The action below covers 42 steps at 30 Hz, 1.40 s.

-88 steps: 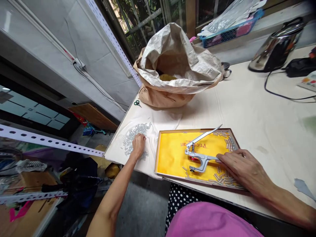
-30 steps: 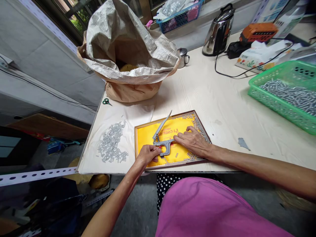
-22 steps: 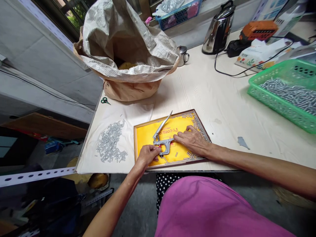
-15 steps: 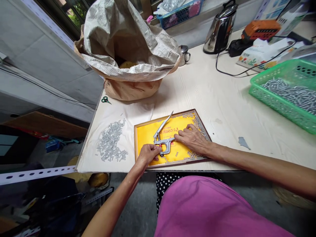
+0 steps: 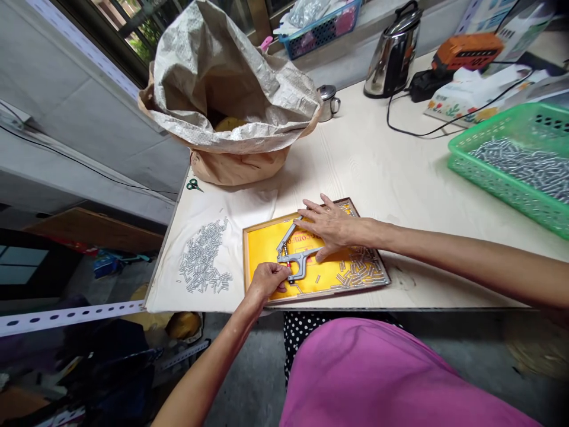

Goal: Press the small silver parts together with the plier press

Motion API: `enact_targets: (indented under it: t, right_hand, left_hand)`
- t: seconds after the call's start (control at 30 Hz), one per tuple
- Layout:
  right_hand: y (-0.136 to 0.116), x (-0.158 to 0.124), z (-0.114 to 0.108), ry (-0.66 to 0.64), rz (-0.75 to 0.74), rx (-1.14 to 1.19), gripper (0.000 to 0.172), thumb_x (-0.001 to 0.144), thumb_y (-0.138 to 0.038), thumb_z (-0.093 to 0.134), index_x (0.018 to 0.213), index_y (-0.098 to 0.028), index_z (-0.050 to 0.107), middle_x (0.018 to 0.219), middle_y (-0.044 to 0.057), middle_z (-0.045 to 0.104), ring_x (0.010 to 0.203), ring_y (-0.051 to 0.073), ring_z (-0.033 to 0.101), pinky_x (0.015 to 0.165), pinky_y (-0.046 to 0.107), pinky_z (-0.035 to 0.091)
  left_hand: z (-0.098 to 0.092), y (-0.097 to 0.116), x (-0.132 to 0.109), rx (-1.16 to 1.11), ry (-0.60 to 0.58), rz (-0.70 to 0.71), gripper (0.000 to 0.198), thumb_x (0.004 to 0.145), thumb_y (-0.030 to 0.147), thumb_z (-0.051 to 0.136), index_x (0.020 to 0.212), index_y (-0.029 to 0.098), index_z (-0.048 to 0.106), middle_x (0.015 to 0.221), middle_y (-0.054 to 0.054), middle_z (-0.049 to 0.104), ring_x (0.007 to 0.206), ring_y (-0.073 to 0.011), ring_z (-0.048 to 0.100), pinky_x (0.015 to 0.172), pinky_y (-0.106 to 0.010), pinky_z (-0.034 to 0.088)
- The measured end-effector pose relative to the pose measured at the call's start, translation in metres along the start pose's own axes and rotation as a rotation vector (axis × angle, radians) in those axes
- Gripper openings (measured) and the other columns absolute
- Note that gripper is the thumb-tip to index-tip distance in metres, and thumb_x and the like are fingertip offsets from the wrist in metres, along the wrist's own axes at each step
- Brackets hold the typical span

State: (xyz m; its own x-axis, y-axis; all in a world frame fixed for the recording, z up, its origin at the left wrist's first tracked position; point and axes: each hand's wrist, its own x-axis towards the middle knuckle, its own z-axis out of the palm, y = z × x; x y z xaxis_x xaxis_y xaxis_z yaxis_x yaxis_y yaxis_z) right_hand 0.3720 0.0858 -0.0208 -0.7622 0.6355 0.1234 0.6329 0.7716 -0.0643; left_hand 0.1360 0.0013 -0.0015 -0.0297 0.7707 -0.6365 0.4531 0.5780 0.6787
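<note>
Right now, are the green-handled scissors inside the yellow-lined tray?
No, the green-handled scissors lie beside the open sack, well outside the yellow-lined tray.

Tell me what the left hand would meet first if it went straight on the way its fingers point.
Most likely the frame of the gray hand press: the left hand points at its opening, fingertips right beside it. Whether they touch it yet is hard to judge.

two hands, one lever tool, one tray, one sack, two baskets, one kettle
</note>
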Motion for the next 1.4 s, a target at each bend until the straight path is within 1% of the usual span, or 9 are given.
enact_targets:
  t: [0.2, 0.53, 0.77, 0.9, 1.0, 1.07, 1.13, 1.23, 1.4]
  right_hand:
    - [-0.011, 0.008, -0.007, -0.134, 0.081, -0.035, 0.078, 0.066, -0.062, 0.077, 0.124, -0.012, 0.060, 0.114, 0.015, 0.062, 0.109, 0.033, 0.048, 0.097, 0.053, 0.034]
    - [-0.008, -0.010, -0.002, -0.021, 0.058, -0.083, 0.071, 0.075, -0.070, 0.064, 0.118, -0.015, 0.060, 0.110, 0.013, 0.060, 0.100, 0.029, 0.045, 0.084, 0.042, 0.032]
    - [-0.011, 0.010, -0.011, -0.134, 0.060, -0.130, 0.065, 0.073, -0.070, 0.065, 0.102, -0.012, 0.067, 0.108, 0.014, 0.059, 0.101, 0.030, 0.045, 0.084, 0.042, 0.032]
    - [-0.011, 0.012, -0.012, -0.160, 0.055, -0.096, 0.067, 0.072, -0.069, 0.067, 0.107, -0.012, 0.066, 0.101, 0.012, 0.062, 0.097, 0.029, 0.047, 0.084, 0.042, 0.032]
    - [-0.012, 0.006, -0.013, -0.186, 0.059, -0.070, 0.066, 0.071, -0.066, 0.071, 0.106, -0.011, 0.066, 0.103, 0.012, 0.063, 0.097, 0.028, 0.049, 0.085, 0.041, 0.032]
    - [-0.015, -0.001, -0.015, -0.182, 0.061, -0.040, 0.057, 0.075, -0.060, 0.072, 0.102, -0.010, 0.066, 0.102, 0.012, 0.063, 0.096, 0.027, 0.050, 0.085, 0.040, 0.032]
    - [-0.021, -0.007, -0.017, -0.136, 0.053, -0.020, 0.049, 0.081, -0.055, 0.069, 0.100, -0.010, 0.066, 0.101, 0.012, 0.063, 0.095, 0.026, 0.050, 0.084, 0.038, 0.033]
    - [-0.033, -0.013, -0.022, -0.039, 0.040, -0.032, 0.038, 0.087, -0.046, 0.064, 0.103, -0.011, 0.064, 0.102, 0.013, 0.062, 0.095, 0.026, 0.050, 0.083, 0.037, 0.033]
    - [-0.048, -0.019, -0.026, 0.057, 0.090, -0.054, 0.034, 0.090, -0.030, 0.059, 0.118, -0.010, 0.059, 0.106, 0.014, 0.062, 0.099, 0.028, 0.050, 0.086, 0.039, 0.035]
  left_hand:
    - [0.001, -0.002, 0.001, 0.012, 0.020, -0.037, 0.029, 0.074, 0.032, 0.078, 0.059, 0.014, 0.061, 0.043, 0.005, 0.052, 0.040, -0.0071, 0.048, 0.050, -0.021, 0.051]
    - [0.001, 0.000, -0.001, 0.015, 0.026, -0.012, 0.036, 0.068, 0.036, 0.083, 0.055, 0.014, 0.058, 0.042, 0.005, 0.051, 0.040, -0.0064, 0.046, 0.049, -0.021, 0.052]
    - [0.002, -0.001, 0.001, 0.032, 0.038, -0.007, 0.035, 0.070, 0.037, 0.081, 0.056, 0.014, 0.060, 0.042, 0.004, 0.051, 0.040, -0.0066, 0.047, 0.049, -0.021, 0.050]
    - [0.001, -0.008, 0.000, 0.080, 0.055, 0.011, 0.032, 0.076, 0.039, 0.075, 0.060, 0.014, 0.062, 0.045, 0.004, 0.051, 0.043, -0.0096, 0.050, 0.053, -0.025, 0.052]
    - [0.004, -0.011, -0.010, 0.315, 0.216, 0.183, 0.028, 0.084, 0.039, 0.066, 0.071, 0.014, 0.066, 0.062, -0.002, 0.061, 0.059, -0.0162, 0.062, 0.064, -0.030, 0.054]
    - [0.010, -0.010, -0.017, 0.502, 0.369, 0.420, 0.022, 0.086, 0.036, 0.065, 0.092, 0.015, 0.069, 0.088, -0.008, 0.068, 0.083, -0.0217, 0.067, 0.079, -0.035, 0.055]
    - [0.017, -0.005, -0.020, 0.668, 0.451, 0.638, 0.038, 0.084, 0.032, 0.070, 0.118, 0.017, 0.063, 0.117, -0.013, 0.064, 0.110, -0.0266, 0.062, 0.095, -0.041, 0.051]
    - [0.029, 0.009, -0.012, 0.849, 0.419, 0.807, 0.067, 0.080, 0.029, 0.075, 0.139, 0.017, 0.046, 0.138, -0.017, 0.053, 0.128, -0.0318, 0.049, 0.107, -0.049, 0.043]
    - [0.037, 0.030, 0.007, 0.960, 0.322, 0.800, 0.069, 0.083, 0.029, 0.068, 0.144, 0.017, 0.037, 0.124, -0.015, 0.060, 0.115, -0.0298, 0.057, 0.099, -0.046, 0.046]
